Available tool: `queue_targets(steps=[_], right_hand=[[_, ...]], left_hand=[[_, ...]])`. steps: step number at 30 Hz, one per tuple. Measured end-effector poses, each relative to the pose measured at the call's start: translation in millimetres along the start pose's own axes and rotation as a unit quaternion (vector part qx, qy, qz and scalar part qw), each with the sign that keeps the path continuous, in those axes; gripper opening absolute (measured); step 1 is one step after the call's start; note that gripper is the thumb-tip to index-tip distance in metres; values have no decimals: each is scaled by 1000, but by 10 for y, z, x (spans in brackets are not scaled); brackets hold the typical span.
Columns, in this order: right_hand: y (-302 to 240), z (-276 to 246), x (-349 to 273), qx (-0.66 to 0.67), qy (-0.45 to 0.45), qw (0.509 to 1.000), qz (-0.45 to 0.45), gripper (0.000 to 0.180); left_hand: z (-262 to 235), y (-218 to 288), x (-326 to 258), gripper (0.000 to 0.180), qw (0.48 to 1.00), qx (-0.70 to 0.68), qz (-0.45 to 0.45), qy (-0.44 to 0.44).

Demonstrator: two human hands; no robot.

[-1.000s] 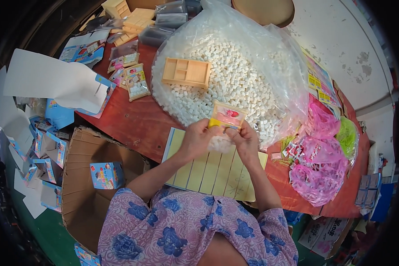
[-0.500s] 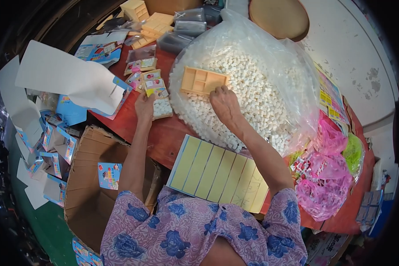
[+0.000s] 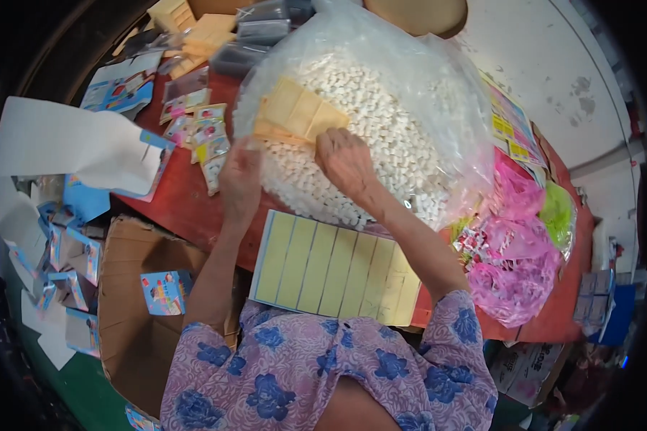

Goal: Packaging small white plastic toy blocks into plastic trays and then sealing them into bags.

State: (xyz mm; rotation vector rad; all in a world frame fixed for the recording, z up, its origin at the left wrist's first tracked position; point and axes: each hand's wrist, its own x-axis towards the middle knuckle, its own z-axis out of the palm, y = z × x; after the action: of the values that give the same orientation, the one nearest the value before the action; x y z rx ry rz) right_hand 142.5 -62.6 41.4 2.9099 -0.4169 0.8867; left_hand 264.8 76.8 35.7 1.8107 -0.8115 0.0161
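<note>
A big clear plastic bag (image 3: 417, 108) full of small white pieces lies on the red table (image 3: 172, 201). A yellow compartment tray (image 3: 298, 111) sits tilted on the white pieces. My right hand (image 3: 345, 159) is inside the bag and grips the tray's near right edge. My left hand (image 3: 241, 176) is at the bag's left rim, its fingers on the tray's near left corner. Just left of that hand lies a row of small colourful packets (image 3: 205, 140).
A yellow sheet of strips (image 3: 331, 269) lies at the table's near edge. An open cardboard box (image 3: 129, 323) with a blue card (image 3: 164, 291) stands lower left. Pink bags (image 3: 514, 269) lie at the right, white paper (image 3: 72, 147) and blue cards at the left, more yellow trays (image 3: 194, 32) at the back.
A second ago both hands held a small packet over the yellow sheet. The left hand then went to the packets and now sits by the tray, which has tilted up under the right hand.
</note>
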Motion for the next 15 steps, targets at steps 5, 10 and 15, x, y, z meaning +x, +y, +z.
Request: queue_targets(steps=[5,10,15], right_hand=[[82,-140,-528,227,12,970,86,9],[432,-369,-785,397,-93,886,221,8],[928,-156,-839,116,-71,972,192,54]], left_hand=[[740,444,-248,23,837,-467,-174,-225],[1376,385,-452,22,957,-209,-125,-156],[1460,442,-400,22,964,-78,-203,-151]])
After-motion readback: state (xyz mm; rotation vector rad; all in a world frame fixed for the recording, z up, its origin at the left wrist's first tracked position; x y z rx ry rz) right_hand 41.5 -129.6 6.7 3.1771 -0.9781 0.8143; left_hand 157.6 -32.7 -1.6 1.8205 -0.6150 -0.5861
